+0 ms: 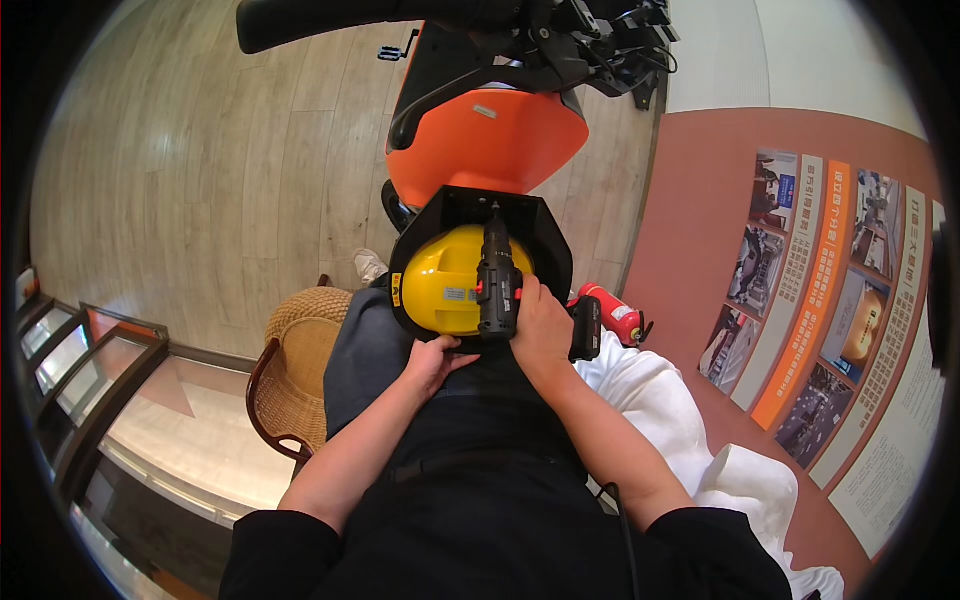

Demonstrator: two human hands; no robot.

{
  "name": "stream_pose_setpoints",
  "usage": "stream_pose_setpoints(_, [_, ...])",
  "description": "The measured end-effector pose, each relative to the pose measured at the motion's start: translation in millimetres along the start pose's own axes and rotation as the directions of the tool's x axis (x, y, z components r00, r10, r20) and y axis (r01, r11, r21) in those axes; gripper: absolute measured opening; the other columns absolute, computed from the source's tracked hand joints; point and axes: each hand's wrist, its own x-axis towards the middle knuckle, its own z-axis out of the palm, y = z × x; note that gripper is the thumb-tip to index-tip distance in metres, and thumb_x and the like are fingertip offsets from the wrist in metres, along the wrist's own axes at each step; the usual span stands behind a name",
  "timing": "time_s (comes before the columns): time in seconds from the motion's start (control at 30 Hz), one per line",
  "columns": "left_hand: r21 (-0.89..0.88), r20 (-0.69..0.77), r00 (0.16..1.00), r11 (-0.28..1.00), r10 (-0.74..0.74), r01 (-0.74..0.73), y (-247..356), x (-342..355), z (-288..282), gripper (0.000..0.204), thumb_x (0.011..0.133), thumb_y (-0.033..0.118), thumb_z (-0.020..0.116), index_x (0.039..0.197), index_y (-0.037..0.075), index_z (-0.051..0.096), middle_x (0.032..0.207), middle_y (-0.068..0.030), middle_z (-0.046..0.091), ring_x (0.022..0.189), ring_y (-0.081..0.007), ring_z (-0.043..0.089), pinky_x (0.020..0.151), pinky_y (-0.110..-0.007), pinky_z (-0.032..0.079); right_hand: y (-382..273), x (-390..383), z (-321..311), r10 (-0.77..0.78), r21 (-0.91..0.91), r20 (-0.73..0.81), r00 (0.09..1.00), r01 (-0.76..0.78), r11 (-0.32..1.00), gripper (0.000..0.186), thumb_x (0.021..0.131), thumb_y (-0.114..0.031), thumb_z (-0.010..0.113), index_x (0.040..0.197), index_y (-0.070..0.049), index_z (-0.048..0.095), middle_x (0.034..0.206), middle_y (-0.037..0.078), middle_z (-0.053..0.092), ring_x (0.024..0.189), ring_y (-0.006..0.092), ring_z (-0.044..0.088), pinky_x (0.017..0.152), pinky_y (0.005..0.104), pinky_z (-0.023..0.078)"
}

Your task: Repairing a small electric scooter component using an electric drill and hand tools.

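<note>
My right hand (541, 325) is closed around the grip of a black cordless drill (496, 285). The drill lies across the top of a yellow dome (436, 282), its battery sticking out to the right of my wrist. Its bit points away from me and reaches the far wall of the black angular housing (468, 207) around the dome; whether it sits in a screw is too small to tell. With fingers bent, my left hand (431, 365) holds the near edge of this housing; some fingertips are hidden under it.
Beyond the housing stands an orange machine body (490, 140) with black handlebars (380, 20) and a pedal (391, 53). A wicker chair (308, 335) is at my left. To the right are a red fire extinguisher (612, 315), white cloth (650, 400) and a printed panel (690, 210).
</note>
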Motion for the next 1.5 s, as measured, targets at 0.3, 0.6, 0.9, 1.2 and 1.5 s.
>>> stream_pose_setpoints(0.3, [-0.001, -0.002, 1.000, 1.000, -0.016, 0.016, 1.1, -0.6, -1.3, 0.043, 0.089, -0.010, 0.049, 0.131, -0.002, 0.052, 0.125, -0.0156, 0.059, 0.114, -0.0336, 0.064, 0.091, -0.056, 0.061, -2.4, 0.0, -2.5, 0.035, 0.030, 0.027, 0.999, -0.035, 0.999, 0.050, 0.073, 0.001, 0.072, 0.118, -0.004, 0.050, 0.094, 0.016, 0.062, 0.086, 0.0371, 0.068, 0.072, 0.0467, 0.055])
stream_pose_setpoints(0.6, [-0.005, 0.005, 1.000, 1.000, -0.005, 0.005, -0.1, 0.5, -1.0, 0.042, 0.089, -0.010, 0.048, 0.130, -0.003, 0.052, 0.125, -0.0165, 0.059, 0.113, -0.0352, 0.064, 0.091, -0.056, 0.061, -3.5, -0.7, -1.5, 0.038, 0.050, 0.021, 0.999, -0.039, 0.998, 0.048, 0.072, 0.004, 0.071, 0.114, -0.003, 0.049, 0.094, 0.017, 0.062, 0.086, 0.0385, 0.067, 0.072, 0.0474, 0.054])
stream_pose_setpoints(0.9, [0.006, -0.001, 1.000, 1.000, 0.010, -0.010, -0.1, -0.1, 0.8, 0.042, 0.090, -0.010, 0.046, 0.131, -0.005, 0.051, 0.125, -0.0179, 0.059, 0.112, -0.0358, 0.065, 0.091, -0.055, 0.061, -4.1, -0.8, -1.3, 0.037, 0.056, -0.005, 0.999, -0.037, 0.998, 0.045, 0.073, 0.004, 0.071, 0.113, -0.004, 0.050, 0.095, 0.017, 0.063, 0.087, 0.0384, 0.067, 0.073, 0.0470, 0.054])
stream_pose_setpoints(1.2, [-0.006, 0.003, 1.000, 1.000, 0.005, -0.005, -1.2, 2.3, -0.5, 0.046, 0.089, -0.010, 0.047, 0.134, -0.002, 0.048, 0.126, -0.0176, 0.059, 0.111, -0.0364, 0.065, 0.092, -0.056, 0.060, -4.3, -0.9, -1.1, 0.036, 0.053, -0.003, 0.999, -0.035, 0.998, 0.047, 0.073, 0.002, 0.072, 0.114, -0.004, 0.050, 0.095, 0.017, 0.063, 0.087, 0.0381, 0.067, 0.073, 0.0468, 0.054])
stream_pose_setpoints(1.5, [-0.003, -0.004, 1.000, 1.000, -0.001, 0.001, -1.9, 2.9, -1.0, 0.046, 0.089, -0.010, 0.046, 0.134, -0.002, 0.048, 0.127, -0.0176, 0.058, 0.111, -0.0367, 0.065, 0.092, -0.057, 0.060, -2.0, -1.2, 0.0, 0.047, 0.065, 0.030, 0.998, -0.049, 0.997, 0.045, 0.080, -0.005, 0.070, 0.120, -0.004, 0.050, 0.099, 0.018, 0.066, 0.091, 0.0401, 0.068, 0.074, 0.0488, 0.054])
